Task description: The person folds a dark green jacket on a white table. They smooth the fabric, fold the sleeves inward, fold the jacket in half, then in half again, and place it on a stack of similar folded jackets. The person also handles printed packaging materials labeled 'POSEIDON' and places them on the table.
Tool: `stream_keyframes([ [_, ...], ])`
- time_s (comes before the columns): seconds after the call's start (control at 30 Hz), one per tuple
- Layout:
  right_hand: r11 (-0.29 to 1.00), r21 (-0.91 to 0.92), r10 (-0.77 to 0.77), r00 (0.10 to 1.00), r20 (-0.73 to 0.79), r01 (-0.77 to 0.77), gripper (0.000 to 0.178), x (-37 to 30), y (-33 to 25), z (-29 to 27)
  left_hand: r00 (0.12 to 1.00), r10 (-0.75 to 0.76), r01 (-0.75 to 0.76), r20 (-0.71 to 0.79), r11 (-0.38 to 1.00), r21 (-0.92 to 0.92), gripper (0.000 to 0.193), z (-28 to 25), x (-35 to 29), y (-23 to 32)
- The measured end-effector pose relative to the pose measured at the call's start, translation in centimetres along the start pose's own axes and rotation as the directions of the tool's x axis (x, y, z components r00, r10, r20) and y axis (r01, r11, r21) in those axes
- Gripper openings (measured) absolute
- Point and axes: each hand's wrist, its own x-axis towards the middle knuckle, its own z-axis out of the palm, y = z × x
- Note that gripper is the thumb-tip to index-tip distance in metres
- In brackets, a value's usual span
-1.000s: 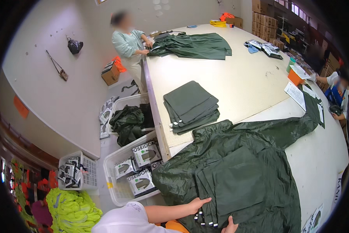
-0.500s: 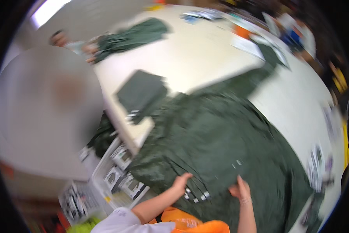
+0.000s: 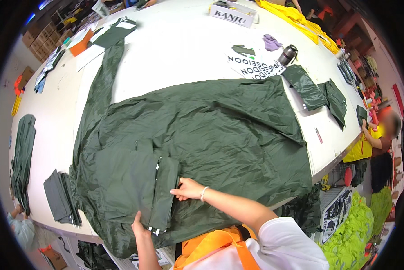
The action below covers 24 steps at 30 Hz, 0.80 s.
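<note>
A large dark green garment (image 3: 220,130) of smooth, slightly shiny cloth lies spread and creased over the near part of the table, one long sleeve (image 3: 104,85) stretching away at the left. On its lower left part rests a folded dark green garment (image 3: 132,180) with a dark strip and small white tags along its right side. My right hand (image 3: 187,189) pinches the right edge of this folded piece. At its lower edge is my left hand (image 3: 140,227), thumb on top and the other fingers mostly hidden, seemingly gripping the cloth.
A stack of folded green garments (image 3: 60,198) sits at the left table edge. Packed green garments (image 3: 305,87), a dark flask (image 3: 287,55), a purple cloth (image 3: 271,42) and a red pen (image 3: 318,135) lie right. Bright green cloth (image 3: 349,227) is heaped below. Another person (image 3: 377,139) stands far right.
The view has swung to the right. Earlier my hands were apart and empty over the spread garment; now a folded garment lies on it between them.
</note>
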Motion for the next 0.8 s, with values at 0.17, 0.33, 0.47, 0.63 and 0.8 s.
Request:
stream_keyframes([
  [0.17,0.919,0.103,-0.309,0.856,-0.415,0.381,0.007,-2.6,-5.5,-19.4,0.998,-0.068,0.067,-0.002,0.997,-0.049,0.042,-0.1,-0.1,-1.2],
  [0.33,0.793,-0.542,-0.591,0.138,-0.795,0.278,0.019,-1.8,-9.9,-46.9,0.996,-0.024,0.026,-0.082,0.999,0.025,0.044,-0.2,-0.2,-0.8],
  [0.47,0.857,-0.446,-0.430,0.118,-0.895,-0.257,0.035,-1.6,-13.9,-60.7,0.982,0.028,-0.016,-0.186,0.997,0.071,0.047,0.6,-0.4,-1.1],
  [0.63,0.849,-0.188,-0.144,0.126,-0.981,-0.494,0.059,2.0,-16.0,-68.4,0.963,0.060,-0.028,-0.262,0.992,0.123,0.050,1.9,-1.1,-0.8],
  [0.8,0.876,0.200,0.169,-0.111,-0.979,-0.438,0.094,6.6,-19.1,-69.9,0.979,0.065,-0.048,-0.191,0.994,0.093,0.046,0.9,-0.9,-1.1],
])
